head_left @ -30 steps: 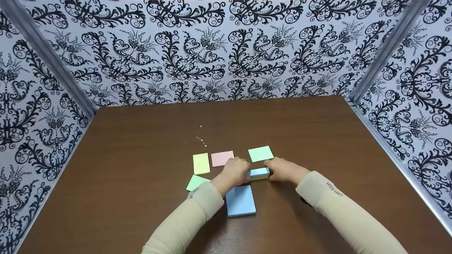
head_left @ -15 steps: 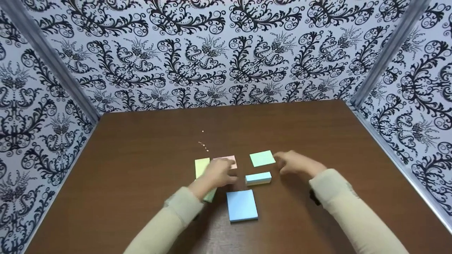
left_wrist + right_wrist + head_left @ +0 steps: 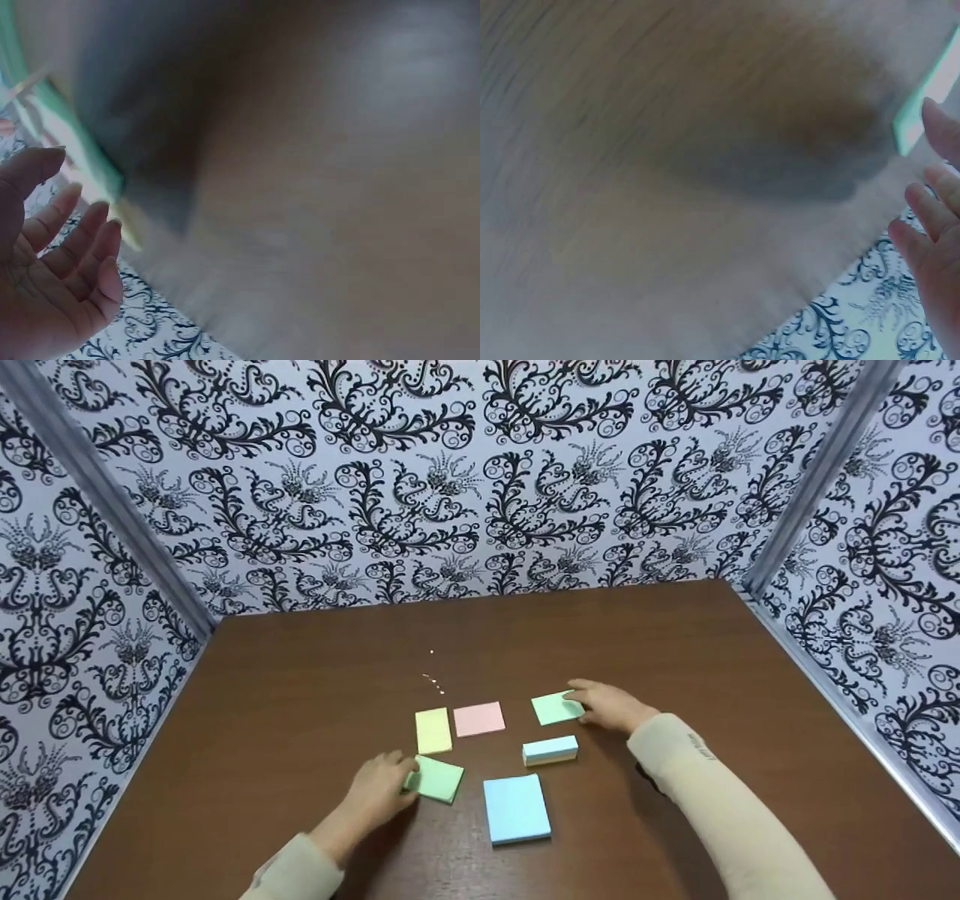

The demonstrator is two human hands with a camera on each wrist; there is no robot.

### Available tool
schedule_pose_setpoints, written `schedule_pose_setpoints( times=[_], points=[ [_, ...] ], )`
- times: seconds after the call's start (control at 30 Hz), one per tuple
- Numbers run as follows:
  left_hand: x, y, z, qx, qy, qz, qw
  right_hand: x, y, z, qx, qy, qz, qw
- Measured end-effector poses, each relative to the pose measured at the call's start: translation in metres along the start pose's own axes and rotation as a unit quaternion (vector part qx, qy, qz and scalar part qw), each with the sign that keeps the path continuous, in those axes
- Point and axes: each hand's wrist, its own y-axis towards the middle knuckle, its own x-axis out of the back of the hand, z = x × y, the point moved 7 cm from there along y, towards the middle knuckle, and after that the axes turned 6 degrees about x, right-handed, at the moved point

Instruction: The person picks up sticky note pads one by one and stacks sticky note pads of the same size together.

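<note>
In the head view, my left hand [image 3: 381, 785] is at the left edge of a green sticky note pad [image 3: 439, 779], fingers and thumb spread about its corner. The left wrist view shows those fingers loosely bent and the thumb apart from them, with the green pad's edge just beyond. My right hand [image 3: 609, 706] reaches over the right end of another green pad [image 3: 553, 708], fingertips overlapping it. Its fingers look relaxed and spread in the right wrist view. Between the hands, a narrow block of blue and pale yellow notes [image 3: 550, 750] stands on the table.
A larger blue pad [image 3: 517, 808] lies nearest the front. Yellow [image 3: 433, 730] and pink [image 3: 479, 719] pads lie side by side behind the left green one. Small white specks [image 3: 433, 681] dot the brown table [image 3: 315, 675]. Patterned walls [image 3: 480, 495] enclose its back and sides.
Both hands have let go of the narrow blue and yellow block. The left hand has moved left to the nearer green pad; the right hand has moved up to the farther one.
</note>
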Motion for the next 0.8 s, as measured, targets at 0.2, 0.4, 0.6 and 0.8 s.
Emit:
schedule_pose_setpoints(
  times=[0.2,0.4,0.6,0.8],
  points=[
    [-0.006,-0.019,0.008,0.052,-0.04,0.056,0.9963,-0.019,0.014,0.007,0.009,0.041,-0.002,0.9991],
    [-0.002,-0.017,0.002,0.043,-0.03,0.055,0.9971,-0.024,0.013,0.007,0.029,0.014,-0.05,0.9983],
    [-0.006,-0.01,0.003,0.061,-0.019,0.076,0.995,-0.019,0.008,0.006,0.036,-0.011,-0.082,0.9959],
    [-0.009,-0.001,0.001,0.068,-0.006,0.094,0.9932,-0.019,0.006,0.002,0.011,-0.054,-0.074,0.9957]
  ],
)
